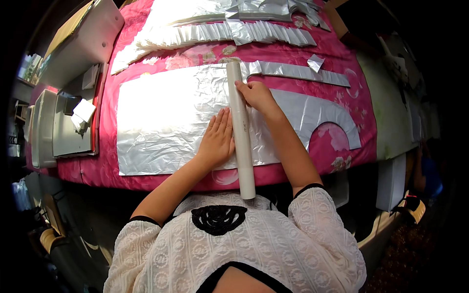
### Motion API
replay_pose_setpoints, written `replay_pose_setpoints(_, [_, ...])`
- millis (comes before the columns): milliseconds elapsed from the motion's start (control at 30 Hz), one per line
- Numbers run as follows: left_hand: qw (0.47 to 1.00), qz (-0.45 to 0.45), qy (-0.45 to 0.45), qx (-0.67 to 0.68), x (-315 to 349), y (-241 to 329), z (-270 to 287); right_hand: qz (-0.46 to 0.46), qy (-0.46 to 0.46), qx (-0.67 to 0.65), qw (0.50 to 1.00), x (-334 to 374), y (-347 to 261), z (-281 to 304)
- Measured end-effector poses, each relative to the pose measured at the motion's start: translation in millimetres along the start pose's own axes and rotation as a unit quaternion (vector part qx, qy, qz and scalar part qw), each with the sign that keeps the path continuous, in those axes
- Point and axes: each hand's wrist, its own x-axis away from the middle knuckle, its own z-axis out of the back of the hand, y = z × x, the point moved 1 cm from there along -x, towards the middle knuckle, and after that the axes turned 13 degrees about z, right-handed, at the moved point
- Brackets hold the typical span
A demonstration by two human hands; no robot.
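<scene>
Glare is being thrown off the silver sheet (161, 132), so many of its wrinkles are being lost. Part of the sheet is being hidden by a long, pale tube (241, 141), which is being held across it, its near end sticking out past the table's edge. The tube is being gripped near its far end by the right hand (256, 96); how its hidden fingertips are resting cannot be told. The sheet is being pressed by the flat left hand (218, 140), just beside the tube, apart from the other hand. White papers (84, 112) are being held in a red-edged tray (73, 140), near a clear bin (44, 132) whose inside cannot be made out. Pink cloth (105, 166) is being partly covered by a row of folded plastic (205, 34).
</scene>
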Motion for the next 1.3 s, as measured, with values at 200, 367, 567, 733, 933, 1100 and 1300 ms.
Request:
replay_pose_setpoints(200, [1.000, 0.008, -0.008, -0.002, 0.1, 1.4, 0.7, -0.025, 0.234, -0.643, 0.729, -55.1, 37.7, 18.0])
replay_pose_setpoints(367, [1.000, 0.007, -0.008, 0.008, 1.1, 2.5, 2.4, 0.150, 0.295, -0.738, 0.588, -43.1, 79.4, 128.0])
replay_pose_setpoints(567, [1.000, 0.008, 0.003, -0.001, 2.0, 1.1, 1.1, 0.295, 0.145, -0.400, 0.856, -24.6, -51.0, 55.8])
replay_pose_setpoints(733, [0.996, -0.035, 0.063, -0.049, 1.5, -4.5, -11.6, 0.331, -0.230, 0.092, 0.910, 17.4, -116.6, -171.9])
replay_pose_setpoints(933, [0.998, -0.024, 0.055, -0.011, -0.1, -2.5, -9.7, 0.413, -0.277, 0.050, 0.866, 58.4, -130.6, -176.2])
replay_pose_setpoints(1100, [0.992, 0.012, -0.023, 0.123, 1.5, 3.7, 9.4, 0.539, -0.038, 0.144, 0.829, 94.0, -59.8, -34.3])
replay_pose_setpoints(1300, [0.979, 0.012, 0.060, 0.192, 19.3, -16.0, 33.0, 0.449, -0.187, 0.356, 0.798, 104.9, 10.2, 25.4])
